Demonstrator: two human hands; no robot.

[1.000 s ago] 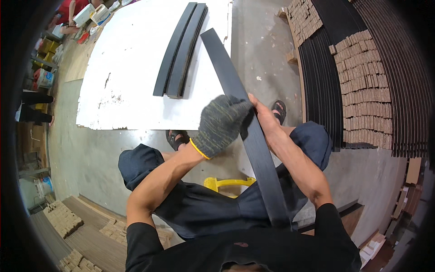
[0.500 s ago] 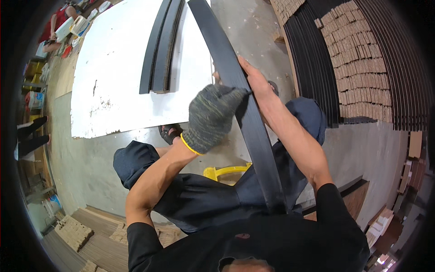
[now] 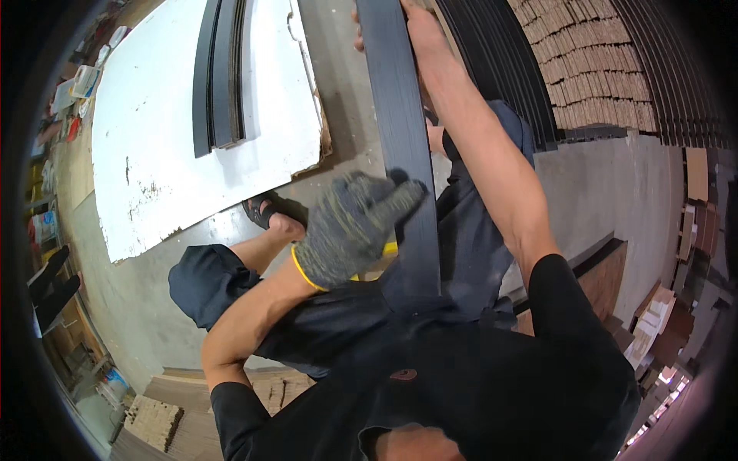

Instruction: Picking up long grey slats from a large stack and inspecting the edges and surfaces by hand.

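Observation:
A long, flat black board (image 3: 398, 100) slants away from my lap, its near end lying against my dark trousers. Farther up, my bare right hand (image 3: 421, 34) wraps round it, with fingertips showing past its left edge. My left hand (image 3: 354, 223), in a grey-green knit glove with a yellow cuff, is closed with its fingertips on the board's face nearer to me. A bit of something dark shows at those fingertips; I cannot make out what it is. Two similar dark strips (image 3: 219, 84) lie side by side on a white sheet (image 3: 146, 115) to the left.
Stacked boards with brown cut ends (image 3: 592, 69) and black strips (image 3: 500, 61) stand at the far right. Part of a yellow object (image 3: 390, 249) shows beneath the board. Brown boards with a block of cut ends (image 3: 154, 421) lie at the lower left.
My gloved left hand has slid down the board toward me. The right hand now appears farther up in the picture, and the board looks less tilted. The whole view has shifted too.

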